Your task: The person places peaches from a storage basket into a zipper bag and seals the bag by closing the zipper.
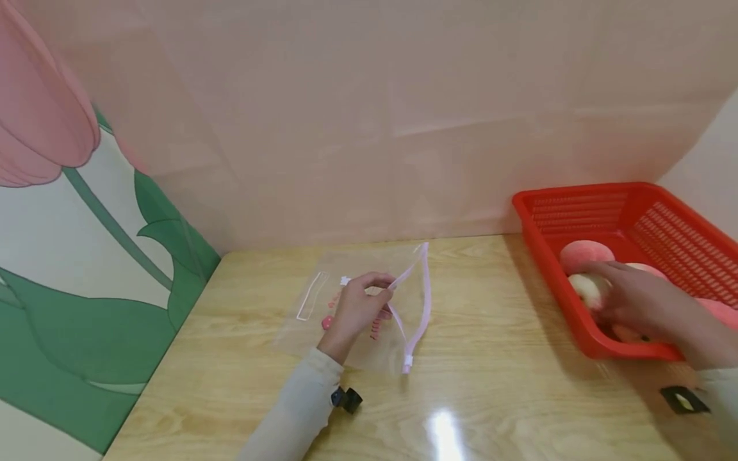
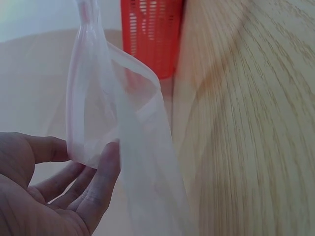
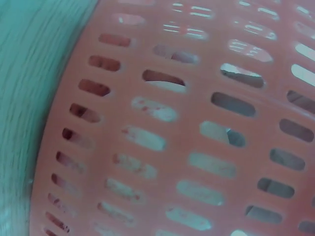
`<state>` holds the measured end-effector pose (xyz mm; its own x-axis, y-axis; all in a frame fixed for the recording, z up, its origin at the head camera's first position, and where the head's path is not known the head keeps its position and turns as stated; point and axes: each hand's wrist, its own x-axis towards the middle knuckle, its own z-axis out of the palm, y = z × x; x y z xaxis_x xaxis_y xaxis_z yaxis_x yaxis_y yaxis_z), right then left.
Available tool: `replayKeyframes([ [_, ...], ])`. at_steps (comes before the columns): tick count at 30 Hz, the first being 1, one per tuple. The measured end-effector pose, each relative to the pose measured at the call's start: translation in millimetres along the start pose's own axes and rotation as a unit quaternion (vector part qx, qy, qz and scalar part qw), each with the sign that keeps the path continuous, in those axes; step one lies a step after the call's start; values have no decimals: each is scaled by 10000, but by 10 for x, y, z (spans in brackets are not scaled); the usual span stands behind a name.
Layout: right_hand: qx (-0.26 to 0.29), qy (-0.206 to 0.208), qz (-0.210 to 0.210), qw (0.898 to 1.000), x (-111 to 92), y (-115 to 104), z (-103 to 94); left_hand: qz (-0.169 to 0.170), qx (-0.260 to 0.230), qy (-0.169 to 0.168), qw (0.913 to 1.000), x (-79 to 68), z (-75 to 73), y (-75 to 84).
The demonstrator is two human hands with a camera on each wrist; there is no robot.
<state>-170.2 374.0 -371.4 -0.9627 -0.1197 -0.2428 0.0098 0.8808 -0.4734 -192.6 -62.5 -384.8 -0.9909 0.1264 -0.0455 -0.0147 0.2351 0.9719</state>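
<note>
A clear zip bag (image 1: 426, 288) with a pink slider zip and red print lies on the table, its mouth parted. My left hand (image 1: 360, 307) pinches one edge of that mouth between thumb and fingers. In the left wrist view the zip bag (image 2: 142, 147) hangs from the fingers of my left hand (image 2: 64, 191). Inside the red basket (image 1: 548, 269), my right hand (image 1: 634, 298) grips a pale peach (image 1: 587, 289), partly covering it. A pinker peach (image 1: 585, 256) sits just behind. The right wrist view shows the basket's slotted wall (image 3: 133, 88), and the hand is hidden there.
The basket stands on the right of the wooden table (image 1: 490, 397), holding several peaches, one (image 1: 717, 312) near its right side. A pinkish cover (image 1: 369, 160) hangs behind the table. On the left is a panel with a tulip picture (image 1: 86, 346).
</note>
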Motion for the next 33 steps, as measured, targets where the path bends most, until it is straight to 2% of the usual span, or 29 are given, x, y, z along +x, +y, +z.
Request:
replayKeyframes([
  [1,-306,168,-187,9992,4,12,5,13,6,-16,10000,-1,4,0],
  [4,-632,351,-321,9969,15,31,3,51,2,-48,10000,-3,12,-6],
  [7,-496,252,-195,9983,11,42,-13,51,-11,-60,10000,-1,17,-23],
  [15,-680,481,4,9965,-7,69,-107,57,173,-50,9998,16,21,-41],
  [23,-744,653,31,9951,30,84,-131,-14,278,-53,9996,48,22,-43],
  [29,-711,915,-96,9932,43,81,-131,-20,363,-34,9993,47,22,-38],
  [33,-591,1093,-34,9922,29,83,-107,-33,349,-49,9994,42,21,-50],
])
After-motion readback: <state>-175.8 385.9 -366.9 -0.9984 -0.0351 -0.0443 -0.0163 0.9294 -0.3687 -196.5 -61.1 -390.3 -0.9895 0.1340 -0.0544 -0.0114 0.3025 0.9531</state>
